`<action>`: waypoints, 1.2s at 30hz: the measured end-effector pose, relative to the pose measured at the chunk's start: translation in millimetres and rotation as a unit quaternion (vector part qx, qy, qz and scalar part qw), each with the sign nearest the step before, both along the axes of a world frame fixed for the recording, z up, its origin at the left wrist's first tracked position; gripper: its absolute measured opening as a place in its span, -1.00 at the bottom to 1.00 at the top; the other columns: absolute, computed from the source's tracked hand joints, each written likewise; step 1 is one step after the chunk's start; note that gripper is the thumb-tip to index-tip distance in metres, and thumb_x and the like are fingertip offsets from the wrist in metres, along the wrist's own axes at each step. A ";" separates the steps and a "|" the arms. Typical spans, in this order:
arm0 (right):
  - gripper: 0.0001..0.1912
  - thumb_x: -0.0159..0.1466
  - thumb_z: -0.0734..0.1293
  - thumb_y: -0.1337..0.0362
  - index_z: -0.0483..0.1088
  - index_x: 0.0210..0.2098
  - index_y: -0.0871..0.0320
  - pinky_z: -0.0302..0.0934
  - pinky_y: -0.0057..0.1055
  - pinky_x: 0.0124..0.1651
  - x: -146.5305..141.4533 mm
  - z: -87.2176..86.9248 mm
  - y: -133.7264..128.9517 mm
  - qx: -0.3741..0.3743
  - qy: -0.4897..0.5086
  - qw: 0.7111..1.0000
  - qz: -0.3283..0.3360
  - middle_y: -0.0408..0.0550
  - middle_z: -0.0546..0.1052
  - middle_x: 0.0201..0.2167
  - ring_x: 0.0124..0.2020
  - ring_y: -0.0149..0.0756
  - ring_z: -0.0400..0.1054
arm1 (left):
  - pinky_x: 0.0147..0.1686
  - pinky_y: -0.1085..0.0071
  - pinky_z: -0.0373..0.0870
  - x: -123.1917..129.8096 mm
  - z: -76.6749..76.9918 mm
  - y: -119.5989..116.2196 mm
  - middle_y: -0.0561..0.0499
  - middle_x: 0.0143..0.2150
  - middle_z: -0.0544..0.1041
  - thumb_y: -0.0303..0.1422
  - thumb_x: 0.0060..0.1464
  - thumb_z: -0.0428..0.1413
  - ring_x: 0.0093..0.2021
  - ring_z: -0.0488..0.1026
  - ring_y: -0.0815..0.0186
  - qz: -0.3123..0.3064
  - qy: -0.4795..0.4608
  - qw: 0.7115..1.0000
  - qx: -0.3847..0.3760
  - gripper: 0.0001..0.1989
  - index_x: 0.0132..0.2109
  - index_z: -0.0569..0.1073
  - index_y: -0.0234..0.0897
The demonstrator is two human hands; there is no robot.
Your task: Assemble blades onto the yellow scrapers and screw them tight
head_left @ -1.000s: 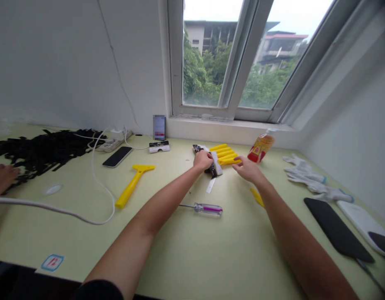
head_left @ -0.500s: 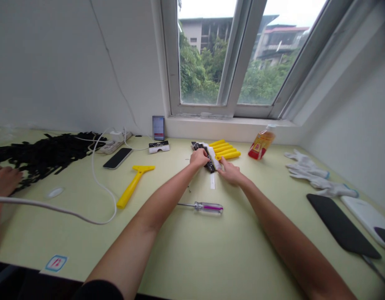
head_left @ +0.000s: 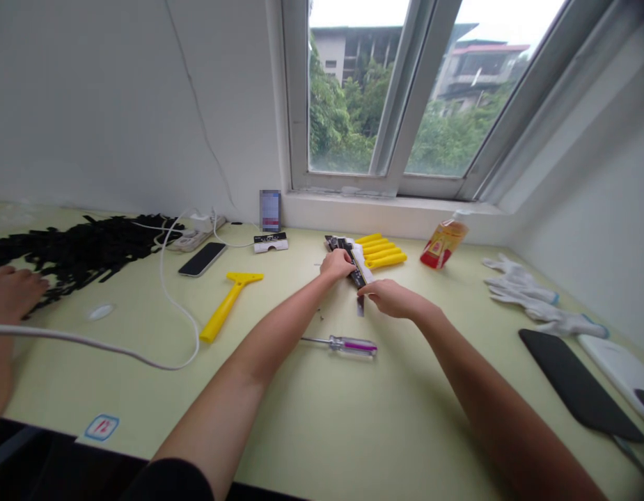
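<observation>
A narrow black-and-white printed box lies slanted on the table. My left hand is closed on its upper part, fingers bent over the black face. At the box's near end is my right hand, its fingertips pressed together; what they pinch is too small to make out. Just below those fingertips a thin metal strip lies on the table. Several yellow scraper handles are lined up behind the box. Nearer me rests a screwdriver with a clear and purple handle. A yellow scraper lies to the left.
Left of centre are a phone, a white cable and a power strip. Another person's hand is by a heap of black strips. A bottle, gloves and a dark pad stand or lie right.
My right hand has slid from the box's white side toward its near end, fingertips now by the metal strip. My left hand stays on the box. The view has shifted slightly left.
</observation>
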State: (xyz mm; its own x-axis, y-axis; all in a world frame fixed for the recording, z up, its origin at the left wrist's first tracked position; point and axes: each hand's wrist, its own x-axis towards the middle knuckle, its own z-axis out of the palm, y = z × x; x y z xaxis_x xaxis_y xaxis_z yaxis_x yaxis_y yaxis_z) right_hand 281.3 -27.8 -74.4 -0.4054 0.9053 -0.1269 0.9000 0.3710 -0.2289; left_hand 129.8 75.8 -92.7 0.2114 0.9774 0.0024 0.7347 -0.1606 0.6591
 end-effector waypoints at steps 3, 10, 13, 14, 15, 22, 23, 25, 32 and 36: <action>-0.60 0.21 0.22 0.43 0.59 -0.12 -0.01 0.23 -0.16 -0.01 5.7 2.2 -2.4 -0.013 -0.021 1.000 0.014 0.03 0.64 -0.15 -0.12 -0.04 0.49 | -0.12 0.37 0.41 -0.3 0.6 -3.8 -0.06 -0.15 0.62 -0.28 -0.07 0.29 -0.10 0.53 0.18 -0.022 0.010 1.000 0.000 -0.80 -0.24 0.57 -0.18; -0.65 0.22 0.25 0.35 0.60 -0.12 -0.08 0.28 -0.24 -0.08 9.5 8.4 -8.7 -0.037 -0.023 0.999 0.014 -0.02 0.65 -0.21 -0.18 -0.10 0.50 | -0.14 0.36 0.41 -5.5 10.1 -14.8 -0.08 -0.18 0.64 -0.22 0.05 0.19 -0.14 0.55 0.15 -0.061 0.025 0.998 0.008 -0.80 -0.23 0.59 -0.20; -0.71 0.21 0.29 0.30 0.62 -0.19 -0.09 0.30 -0.24 -0.09 9.8 10.7 -10.2 -0.055 0.003 0.998 0.015 -0.03 0.65 -0.23 -0.19 -0.09 0.51 | -0.14 0.40 0.40 -17.4 20.2 -20.0 -0.06 -0.12 0.63 -0.21 0.10 0.14 -0.13 0.54 0.18 -0.062 0.034 0.997 0.028 -0.78 -0.17 0.59 -0.18; -0.73 0.20 0.30 0.29 0.62 -0.21 -0.08 0.30 -0.24 -0.08 10.1 11.8 -10.8 -0.059 0.014 0.998 0.014 -0.04 0.65 -0.23 -0.18 -0.09 0.51 | -0.14 0.41 0.40 -24.7 24.1 -20.6 -0.05 -0.10 0.63 -0.21 0.12 0.12 -0.12 0.54 0.19 -0.057 0.040 0.997 0.036 -0.77 -0.15 0.58 -0.17; -0.74 0.19 0.31 0.28 0.62 -0.22 -0.08 0.30 -0.24 -0.08 10.5 13.0 -11.5 -0.061 0.022 0.998 0.011 -0.04 0.65 -0.23 -0.17 -0.08 0.50 | -0.14 0.42 0.40 -33.9 28.1 -20.3 -0.05 -0.08 0.62 -0.21 0.14 0.10 -0.10 0.53 0.20 -0.049 0.049 0.997 0.043 -0.75 -0.12 0.58 -0.16; -0.71 0.16 0.35 0.23 0.51 -0.11 0.08 0.29 -0.24 -0.03 13.4 14.3 -11.0 -0.048 0.036 0.998 -0.001 0.04 0.57 -0.08 -0.08 -0.08 0.44 | -0.03 0.21 0.38 -136.3 50.6 -13.6 -0.22 0.03 0.55 -0.20 0.15 0.04 0.03 0.48 0.01 0.088 0.183 0.977 0.062 -0.71 -0.10 0.54 -0.23; -0.67 0.13 0.38 0.21 0.48 -0.11 0.10 0.29 -0.24 -0.03 13.5 11.9 -9.6 -0.048 0.040 0.998 0.000 0.05 0.55 -0.08 -0.08 -0.09 0.43 | -0.04 0.18 0.38 -151.6 51.6 -15.5 -0.24 0.03 0.55 -0.19 0.15 0.03 0.03 0.47 -0.02 0.105 0.201 0.972 0.060 -0.70 -0.10 0.53 -0.24; -0.58 0.06 0.43 0.18 0.44 -0.08 0.12 0.28 -0.25 -0.03 13.1 6.1 -6.7 -0.055 0.040 0.998 0.001 0.07 0.51 -0.07 -0.08 -0.09 0.40 | -0.04 0.15 0.38 -179.5 51.6 -22.4 -0.24 0.00 0.56 -0.16 0.14 0.04 0.02 0.47 -0.05 0.127 0.234 0.963 0.046 -0.70 -0.11 0.52 -0.22; -0.46 -0.01 0.46 0.11 0.38 -0.04 0.06 0.19 -0.14 0.04 7.0 0.2 -5.7 -0.063 0.001 0.998 -0.010 0.07 0.43 0.00 0.02 0.01 0.30 | -0.10 0.14 0.40 -241.1 36.1 -64.5 -0.31 0.08 0.50 0.01 0.11 0.01 0.06 0.45 -0.12 0.126 0.346 0.929 -0.033 -0.50 0.06 0.39 -0.23; -0.42 -0.07 0.50 0.09 0.38 -0.07 0.04 0.17 -0.08 0.01 5.1 3.0 -5.1 -0.083 -0.027 0.996 -0.022 0.03 0.46 -0.07 0.00 0.06 0.31 | -0.17 0.21 0.40 -248.1 23.8 -80.8 -0.25 0.04 0.53 0.00 0.07 0.04 -0.03 0.50 -0.06 0.098 0.345 0.931 -0.064 -0.47 0.10 0.32 -0.20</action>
